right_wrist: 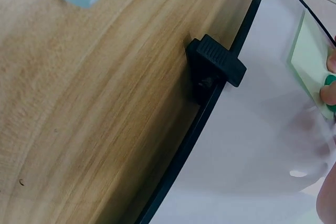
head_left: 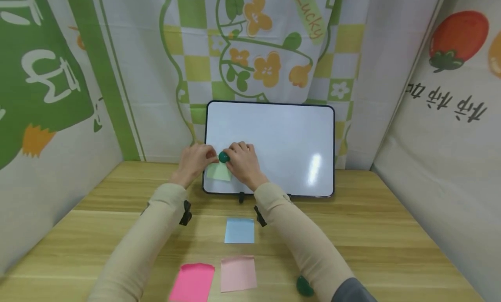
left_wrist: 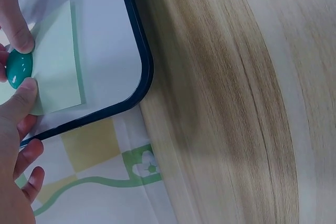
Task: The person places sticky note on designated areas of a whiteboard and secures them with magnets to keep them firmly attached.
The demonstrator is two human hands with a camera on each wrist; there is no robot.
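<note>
A light green sticky note (head_left: 218,172) lies against the lower left of a whiteboard (head_left: 282,141). On the note's upper part sits a round, glossy green magnet (head_left: 224,157), also visible in the left wrist view as a green dome (left_wrist: 19,68). My right hand (head_left: 243,162) holds the magnet between thumb and fingers. From the other side, my left hand (head_left: 195,160) pinches the note's edge, its thumb tip touching the note right beside the magnet. In the right wrist view, only fingertips and part of the right hand show at the right edge.
Black clip feet (right_wrist: 215,61) support the whiteboard's lower edge on the wooden table (head_left: 372,232). Nearer lie a blue note (head_left: 239,230), a pale pink note (head_left: 238,273) and a bright pink note (head_left: 193,282). Another green magnet (head_left: 304,286) is partly hidden by the right forearm.
</note>
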